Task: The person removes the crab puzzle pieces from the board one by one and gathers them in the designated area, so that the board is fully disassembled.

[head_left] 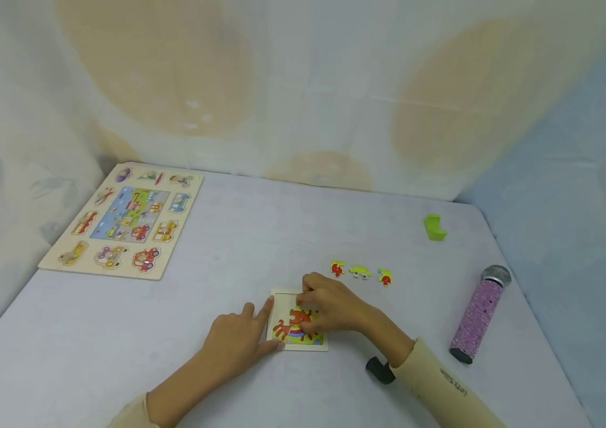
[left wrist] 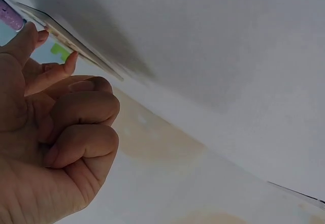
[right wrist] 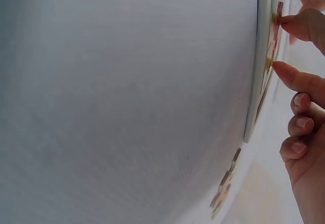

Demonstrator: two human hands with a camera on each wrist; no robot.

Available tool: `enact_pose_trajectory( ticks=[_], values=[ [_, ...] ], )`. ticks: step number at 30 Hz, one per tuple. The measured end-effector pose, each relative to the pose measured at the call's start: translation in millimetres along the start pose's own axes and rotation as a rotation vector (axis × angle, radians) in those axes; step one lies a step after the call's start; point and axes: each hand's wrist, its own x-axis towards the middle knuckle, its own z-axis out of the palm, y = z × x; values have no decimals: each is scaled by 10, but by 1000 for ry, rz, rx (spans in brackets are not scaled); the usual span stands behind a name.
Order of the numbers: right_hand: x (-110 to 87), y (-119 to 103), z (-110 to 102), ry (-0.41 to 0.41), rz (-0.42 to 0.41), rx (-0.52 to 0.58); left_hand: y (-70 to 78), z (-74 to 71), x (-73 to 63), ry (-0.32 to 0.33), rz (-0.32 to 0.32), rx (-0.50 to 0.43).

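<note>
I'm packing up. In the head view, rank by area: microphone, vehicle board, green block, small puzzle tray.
1. Vehicle board
2. Small puzzle tray, partly covered, judged by outline
3. Microphone
4. Green block

both sleeves are beige, the right with dark lettering.

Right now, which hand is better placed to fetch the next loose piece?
The right hand, most likely: the three loose pieces lie just beyond it, on its side of the small puzzle board. The left hand is farther off, at the board's left side.
</note>
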Motion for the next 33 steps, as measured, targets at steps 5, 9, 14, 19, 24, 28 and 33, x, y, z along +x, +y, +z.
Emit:
enact_pose_trajectory(
  ticks=[5,9,14,19,24,28,33],
  values=[
    [-18,39,85,44,-7,32,-52,13,89,-47,-27,14],
    [-27,61,128,68,0,77,-80,7,113,-78,-36,-3],
    [-15,97,134,92,32,160,-73,3,121,-50,-16,-9],
    [-30,102,84,52,94,176,-50,-9,121,-48,-9,-18],
    [-75,47,40,14,119,166,-46,-34,112,-44,-23,-12],
    [-110,15,38,20,83,112,38,-43,19,-24,-23,-31],
    [-111,-11,26,39,31,10,220,-50,-170,-18,50,-66]
  ],
)
